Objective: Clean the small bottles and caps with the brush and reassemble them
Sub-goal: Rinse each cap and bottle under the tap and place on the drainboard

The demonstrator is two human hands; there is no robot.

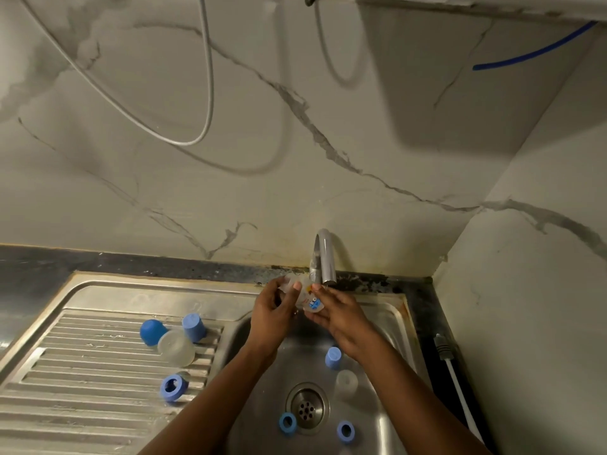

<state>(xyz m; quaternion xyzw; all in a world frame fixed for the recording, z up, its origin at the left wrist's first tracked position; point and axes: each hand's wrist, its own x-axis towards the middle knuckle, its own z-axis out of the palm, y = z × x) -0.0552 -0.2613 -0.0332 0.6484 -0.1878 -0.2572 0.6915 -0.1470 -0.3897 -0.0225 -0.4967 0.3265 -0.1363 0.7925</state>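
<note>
Head view over a steel sink point(403, 307): both hands met under the tap point(325, 257), at the basin's far edge. I watched the left hand point(271, 307) curl its fingers round the clear upper end of a small bottle point(311, 302), thumb pressed on top. The right hand point(341, 318) cradled the labelled lower end from beneath, its fingers bent about it and the index tip up by the spout. From my screen I could not tell whether water ran. On the ribbed drainboard point(98, 372) to the left lay a blue dome point(152, 331), a blue cap point(193, 327) and a clear cap point(175, 348), the three close together, the clear one touching the dome. A blue ring point(173, 387) sat nearer me, apart from them. Inside the basin a second blue cap point(333, 357) stood just beside the right wrist, with a second clear cap point(346, 382) below it. Two more rings, one point(288, 421) left of the drain point(307, 407) and one point(345, 431) right of it, lay on the basin floor. A white cable point(460, 392) ran along the right counter edge, and a grey hose point(197, 93) looped on the marble wall point(394, 142).
</note>
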